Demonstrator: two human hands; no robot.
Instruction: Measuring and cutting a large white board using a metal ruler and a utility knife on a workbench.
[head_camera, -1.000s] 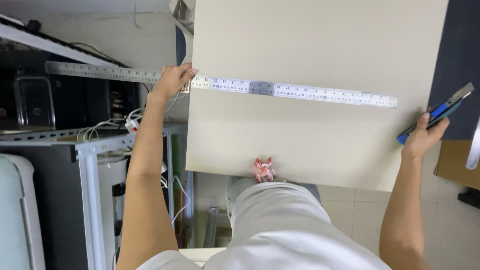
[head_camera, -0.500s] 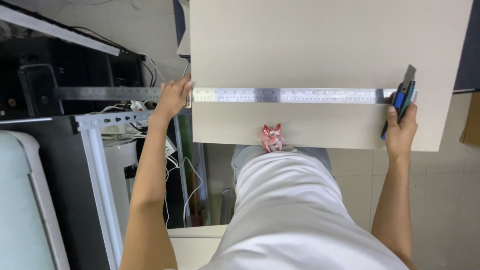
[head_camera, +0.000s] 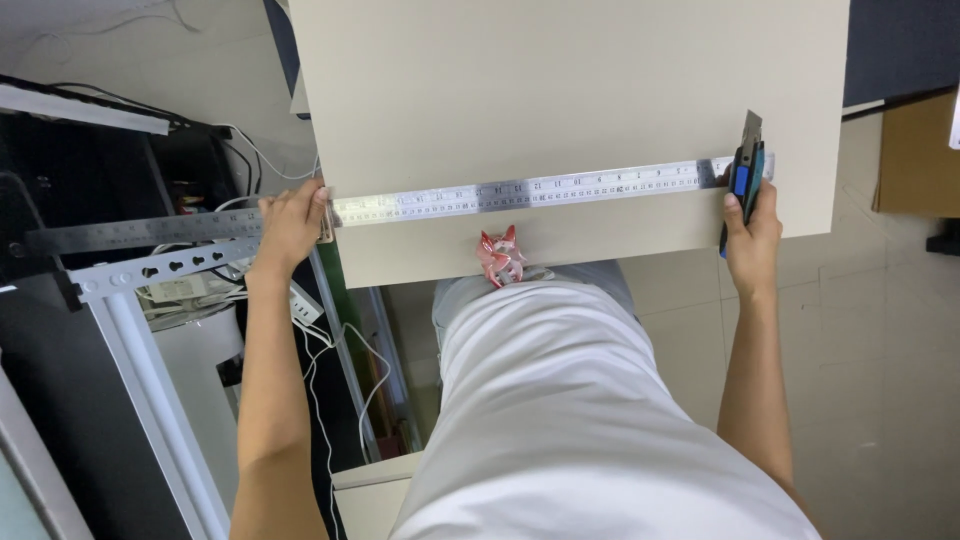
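Left hand (head_camera: 288, 222) pins the long steel ruler (head_camera: 480, 197) at the left edge of the pale beige flat board (head_camera: 560, 90). Right hand (head_camera: 752, 232) is clenched around the blue-black utility knife (head_camera: 745, 165), blade at the ruler's right end. Pressed only at one end, the ruler could pivot and the cut wander toward fingers.

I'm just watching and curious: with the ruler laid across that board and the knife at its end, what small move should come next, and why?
Probably draw the utility knife along the metal ruler toward the left hand. The right hand has the blade at the ruler's right end on the beige board, and the left hand presses the ruler at the board's left edge.
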